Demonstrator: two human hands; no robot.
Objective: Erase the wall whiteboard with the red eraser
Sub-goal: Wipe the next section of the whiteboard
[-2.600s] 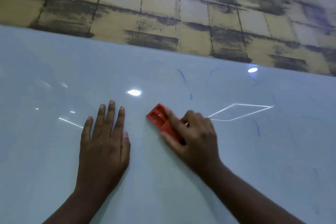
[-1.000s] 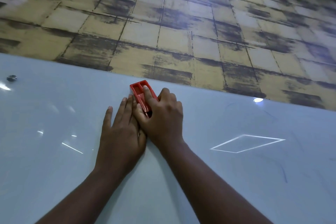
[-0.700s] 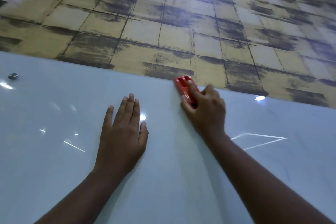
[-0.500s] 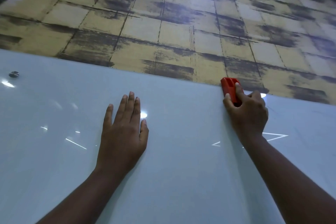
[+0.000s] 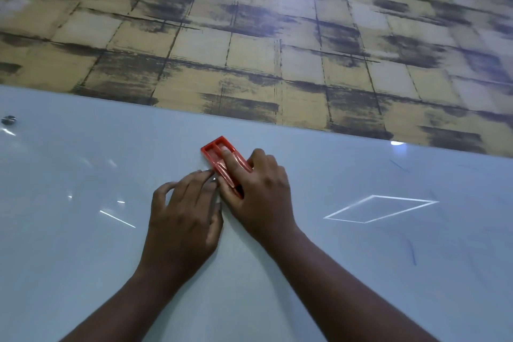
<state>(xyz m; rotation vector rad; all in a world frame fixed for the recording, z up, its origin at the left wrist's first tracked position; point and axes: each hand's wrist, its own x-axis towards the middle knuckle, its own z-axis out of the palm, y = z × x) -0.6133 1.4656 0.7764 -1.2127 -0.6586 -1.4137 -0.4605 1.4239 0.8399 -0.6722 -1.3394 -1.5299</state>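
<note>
The glossy wall whiteboard (image 5: 83, 244) fills the lower part of the head view. My right hand (image 5: 261, 197) grips the red eraser (image 5: 215, 151) and presses it on the board a little below the top edge, index finger along its back. My left hand (image 5: 184, 216) rests on the board just left of it, fingers slightly bent, fingertips close to the eraser. Faint blue marker strokes (image 5: 412, 253) remain at the right of the board.
Above the board runs a wall of yellow and dark blotched tiles (image 5: 249, 50). A small metal mounting stud (image 5: 8, 119) sits at the board's upper left. Light reflections, one a bright rhombus outline (image 5: 380, 208), lie on the surface.
My right hand swept the eraser along the top edge to the right, then back left and slightly down beside my left hand. The left hand's fingers have bent a little.
</note>
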